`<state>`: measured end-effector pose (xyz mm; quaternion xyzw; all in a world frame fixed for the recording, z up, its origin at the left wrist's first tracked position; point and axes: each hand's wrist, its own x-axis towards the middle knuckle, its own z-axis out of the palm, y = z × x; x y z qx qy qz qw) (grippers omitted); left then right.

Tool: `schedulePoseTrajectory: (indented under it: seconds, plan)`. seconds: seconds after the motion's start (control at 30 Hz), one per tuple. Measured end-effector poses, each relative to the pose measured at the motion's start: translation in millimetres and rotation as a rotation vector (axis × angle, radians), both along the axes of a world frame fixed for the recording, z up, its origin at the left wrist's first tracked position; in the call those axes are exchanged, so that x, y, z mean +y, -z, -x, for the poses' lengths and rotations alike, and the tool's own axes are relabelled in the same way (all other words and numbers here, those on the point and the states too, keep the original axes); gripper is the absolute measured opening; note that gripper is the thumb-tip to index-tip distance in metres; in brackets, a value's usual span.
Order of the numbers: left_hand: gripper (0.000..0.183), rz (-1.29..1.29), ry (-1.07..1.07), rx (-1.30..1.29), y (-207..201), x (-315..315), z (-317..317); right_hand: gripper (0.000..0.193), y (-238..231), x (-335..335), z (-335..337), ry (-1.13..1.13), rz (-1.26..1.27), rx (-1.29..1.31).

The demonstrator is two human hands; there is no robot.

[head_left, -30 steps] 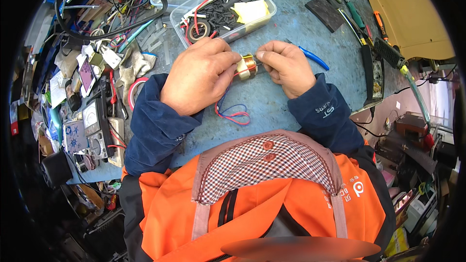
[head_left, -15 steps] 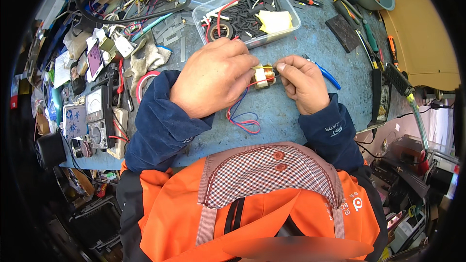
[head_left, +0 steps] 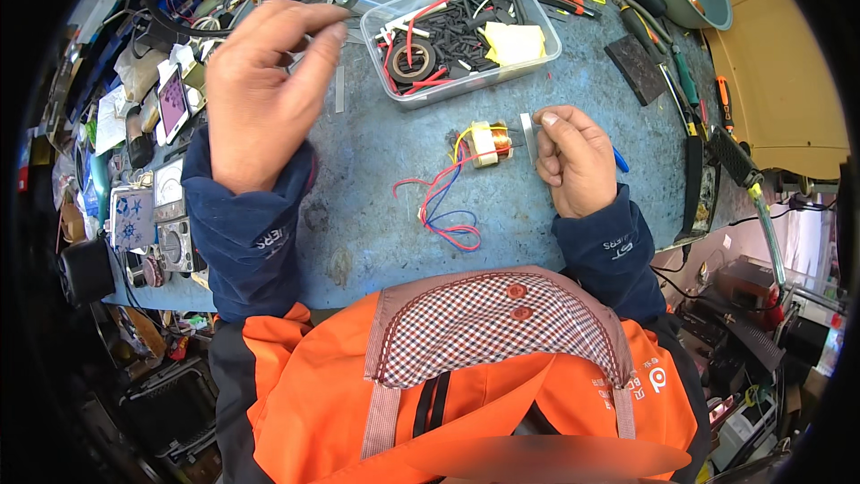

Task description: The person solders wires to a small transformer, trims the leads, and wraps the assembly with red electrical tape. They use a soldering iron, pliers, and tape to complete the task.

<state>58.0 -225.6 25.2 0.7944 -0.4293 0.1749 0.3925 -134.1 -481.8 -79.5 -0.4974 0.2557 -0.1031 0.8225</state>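
My right hand is closed in a pinch on a thin grey metal strip, held upright just right of a small transformer. The transformer has a pale bobbin and a copper winding. It lies on the bench with no hand on it, and its red and blue wires loop toward me. My left hand hovers at the upper left, thumb and forefinger parted, tips beside the loose metal strips on the bench. Nothing shows between its fingers, though the hand hides part of the strips.
Behind the transformer stands a clear plastic box of black tubing pieces, tape and yellow paper. Blue-handled pliers lie partly behind my right hand. A dark block and screwdrivers sit at right; a meter and a phone at left.
My left hand has let go of the transformer and moved left and away to the loose strips. My right hand has stayed near the transformer; the strip in it now shows.
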Motion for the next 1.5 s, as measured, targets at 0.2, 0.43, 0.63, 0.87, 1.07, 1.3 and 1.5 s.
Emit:
schedulePoseTrajectory:
  seconds: [0.2, 0.43, 0.63, 0.87, 1.07, 1.3, 1.5]
  plan:
    - [0.016, 0.128, -0.075, 0.115, -4.2, 21.1, -8.8, 0.013, 3.1, -1.0, 5.3, 0.100, 0.010, -0.060]
    - [0.011, 0.238, -0.172, -0.047, -12.2, 24.9, -9.1, 0.008, 2.5, -2.9, 12.6, 0.268, 0.368, -0.132]
    - [0.014, 0.383, -0.140, 0.034, -10.2, 31.3, -10.1, 0.008, -61.9, -25.7, 20.0, 0.070, 0.530, -0.149]
    - [0.015, 0.329, -0.149, 0.038, -10.7, 29.7, -10.3, 0.021, -50.9, -134.6, -82.3, 0.049, 1.002, -0.169]
    - [0.016, 0.289, -0.171, 0.025, -3.0, 29.2, -14.3, 0.062, -30.6, -214.4, -173.1, 0.385, 1.701, 0.431]
    - [0.015, 0.180, -0.163, 0.003, 0.9, 20.8, -15.6, 0.065, 6.6, -245.2, -202.0, 0.385, 1.794, 0.645]
    - [0.016, 0.153, -0.133, 0.009, 8.4, 14.4, -19.0, 0.069, 8.1, -261.4, -213.3, 0.280, 1.742, 0.664]
